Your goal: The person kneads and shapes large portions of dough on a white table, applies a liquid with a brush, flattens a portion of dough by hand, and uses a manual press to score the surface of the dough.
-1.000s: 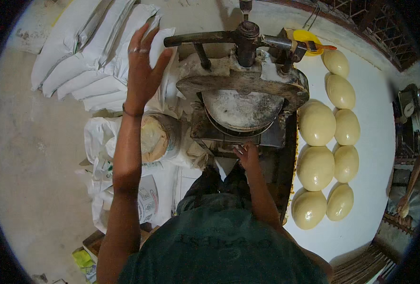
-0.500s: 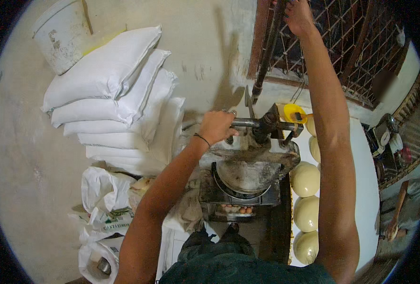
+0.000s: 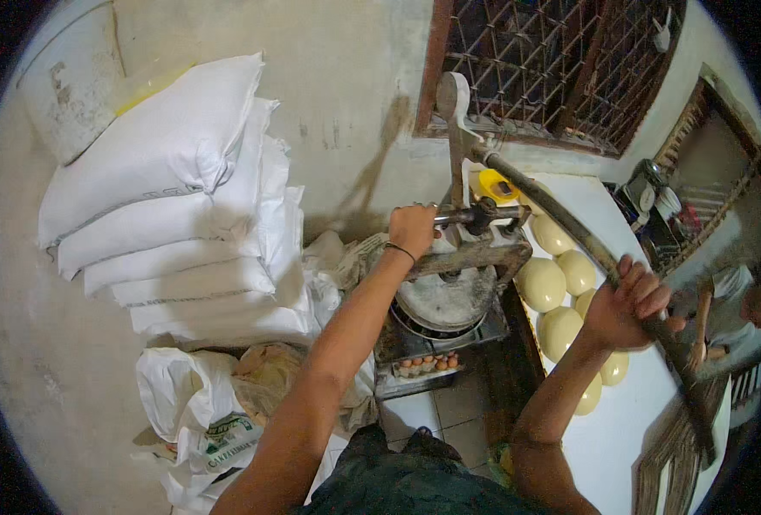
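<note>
My left hand (image 3: 411,230) is closed on the short metal crossbar (image 3: 453,215) atop a heavy, flour-dusted iron press (image 3: 436,258). A round, whitened plate (image 3: 445,299) sits inside the press's frame. My right hand (image 3: 621,309) grips a long metal lever (image 3: 560,216), which slants from an upright fitting behind the press down toward the lower right, across the white table (image 3: 595,455). Glossy, rounded dough pieces (image 3: 539,283) rest on that table beside the press, partly behind the lever. A yellow bowl (image 3: 492,184) with a brush stands at the table's back.
Stacked white sacks (image 3: 157,163) and a bucket (image 3: 63,86) stand at left, with opened bags (image 3: 178,386) below. Eggs (image 3: 427,362) sit under the press. A grilled window (image 3: 535,69) is in the back wall. Another person (image 3: 728,296) is at right; pans (image 3: 646,184) lie beyond the table.
My right hand went from low by the press up to the lever, then pulled it down toward the right. My left hand moved from above the sacks onto the crossbar. The view shifted.
</note>
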`<action>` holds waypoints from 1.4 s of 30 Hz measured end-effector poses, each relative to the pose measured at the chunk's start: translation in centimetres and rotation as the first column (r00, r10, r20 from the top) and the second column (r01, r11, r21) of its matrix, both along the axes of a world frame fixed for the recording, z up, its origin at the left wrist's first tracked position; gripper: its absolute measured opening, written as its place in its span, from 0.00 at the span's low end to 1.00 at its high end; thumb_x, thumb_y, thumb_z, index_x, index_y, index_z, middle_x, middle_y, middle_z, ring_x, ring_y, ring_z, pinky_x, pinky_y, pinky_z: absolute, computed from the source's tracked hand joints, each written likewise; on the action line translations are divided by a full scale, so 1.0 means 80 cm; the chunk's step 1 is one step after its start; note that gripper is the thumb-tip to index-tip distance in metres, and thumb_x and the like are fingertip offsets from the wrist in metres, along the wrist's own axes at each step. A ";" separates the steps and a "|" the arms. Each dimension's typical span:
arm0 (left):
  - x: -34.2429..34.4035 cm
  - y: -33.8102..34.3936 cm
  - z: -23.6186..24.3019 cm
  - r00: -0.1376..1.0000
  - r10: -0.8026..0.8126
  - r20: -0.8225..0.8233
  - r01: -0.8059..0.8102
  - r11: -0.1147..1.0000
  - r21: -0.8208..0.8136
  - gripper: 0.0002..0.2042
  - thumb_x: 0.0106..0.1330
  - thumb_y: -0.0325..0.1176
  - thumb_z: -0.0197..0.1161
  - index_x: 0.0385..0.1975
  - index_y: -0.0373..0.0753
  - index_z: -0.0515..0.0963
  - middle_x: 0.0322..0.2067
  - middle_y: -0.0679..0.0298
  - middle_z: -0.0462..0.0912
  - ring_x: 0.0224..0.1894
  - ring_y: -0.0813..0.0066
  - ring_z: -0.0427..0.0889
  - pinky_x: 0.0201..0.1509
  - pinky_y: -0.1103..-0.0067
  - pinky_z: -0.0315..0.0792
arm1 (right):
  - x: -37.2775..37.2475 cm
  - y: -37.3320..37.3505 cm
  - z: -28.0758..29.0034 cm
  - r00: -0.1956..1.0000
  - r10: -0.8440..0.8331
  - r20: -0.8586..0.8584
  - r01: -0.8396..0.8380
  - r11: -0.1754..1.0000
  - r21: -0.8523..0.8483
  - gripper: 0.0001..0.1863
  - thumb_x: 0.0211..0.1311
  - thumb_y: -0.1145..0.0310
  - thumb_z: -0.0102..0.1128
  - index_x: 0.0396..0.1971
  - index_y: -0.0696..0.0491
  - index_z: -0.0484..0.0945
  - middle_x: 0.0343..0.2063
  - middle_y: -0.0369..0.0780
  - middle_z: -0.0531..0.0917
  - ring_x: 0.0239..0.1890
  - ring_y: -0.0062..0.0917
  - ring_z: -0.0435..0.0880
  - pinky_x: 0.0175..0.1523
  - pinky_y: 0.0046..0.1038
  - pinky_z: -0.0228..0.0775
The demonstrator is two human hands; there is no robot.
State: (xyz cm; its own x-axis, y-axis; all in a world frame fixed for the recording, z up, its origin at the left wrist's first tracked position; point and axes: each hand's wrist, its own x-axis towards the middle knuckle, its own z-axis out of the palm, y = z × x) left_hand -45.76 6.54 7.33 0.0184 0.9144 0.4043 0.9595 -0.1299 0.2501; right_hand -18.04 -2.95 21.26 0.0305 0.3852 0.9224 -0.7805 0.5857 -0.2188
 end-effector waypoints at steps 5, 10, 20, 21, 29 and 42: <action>-0.015 -0.011 0.009 0.999 0.013 -0.039 -0.020 0.987 -0.162 0.21 0.47 0.47 0.68 0.35 0.39 0.77 0.29 0.56 0.81 0.33 0.59 0.81 0.37 0.63 0.71 | 0.014 -0.120 -0.032 0.970 -0.240 0.035 0.241 0.938 -0.248 0.31 0.64 0.40 0.36 0.09 0.48 0.64 0.11 0.32 0.58 0.25 0.24 0.58 0.54 0.33 0.50; 0.076 -0.065 0.030 0.931 -0.023 0.365 -0.215 0.773 0.596 0.21 0.58 0.46 0.61 0.45 0.37 0.75 0.48 0.50 0.72 0.54 0.49 0.66 0.59 0.57 0.53 | 0.074 -0.224 -0.033 0.936 -0.350 -0.024 0.343 0.927 -0.154 0.31 0.61 0.33 0.33 0.09 0.42 0.58 0.08 0.27 0.56 0.18 0.19 0.54 0.37 0.27 0.49; 0.370 -0.319 0.093 0.319 -0.928 0.193 0.346 0.304 0.887 0.23 0.48 0.55 0.54 0.22 0.37 0.77 0.25 0.60 0.75 0.37 0.62 0.71 0.46 0.66 0.62 | 0.186 -0.274 -0.101 0.211 -0.975 -0.069 0.978 0.210 0.022 0.20 0.54 0.54 0.49 0.29 0.60 0.72 0.26 0.43 0.70 0.36 0.33 0.69 0.51 0.34 0.62; 0.359 -0.316 0.092 0.300 -0.938 0.173 0.426 0.294 0.856 0.22 0.50 0.54 0.53 0.25 0.39 0.76 0.30 0.61 0.76 0.39 0.64 0.72 0.48 0.65 0.62 | 0.188 -0.285 -0.103 0.528 -0.846 -0.075 0.849 0.526 0.051 0.17 0.54 0.58 0.48 0.31 0.59 0.72 0.28 0.44 0.71 0.36 0.33 0.70 0.50 0.33 0.62; 0.056 -0.091 -0.030 0.986 0.146 -0.080 -0.112 0.938 0.328 0.45 0.45 0.56 0.68 0.61 0.40 0.58 0.62 0.50 0.56 0.65 0.46 0.50 0.64 0.47 0.46 | 0.121 -0.241 0.006 0.887 -0.454 -0.088 0.447 0.890 -0.088 0.16 0.55 0.54 0.47 0.13 0.43 0.60 0.13 0.30 0.61 0.22 0.23 0.62 0.50 0.40 0.55; -0.065 0.058 -0.005 0.936 -0.133 -0.325 0.011 0.936 -0.353 0.50 0.28 0.71 0.67 0.49 0.38 0.71 0.43 0.52 0.79 0.47 0.57 0.78 0.50 0.60 0.72 | 0.168 -0.372 -0.220 0.996 -0.048 0.075 0.082 0.818 -0.570 0.19 0.60 0.59 0.45 0.11 0.50 0.70 0.15 0.37 0.75 0.35 0.28 0.74 0.67 0.41 0.50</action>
State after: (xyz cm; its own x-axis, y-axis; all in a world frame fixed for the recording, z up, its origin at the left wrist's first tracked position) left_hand -50.94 11.17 6.90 0.1691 0.9852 0.0261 0.9847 -0.1678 -0.0469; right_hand -4.60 -32.68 3.68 0.0305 0.8427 0.5375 -0.7217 0.3906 -0.5714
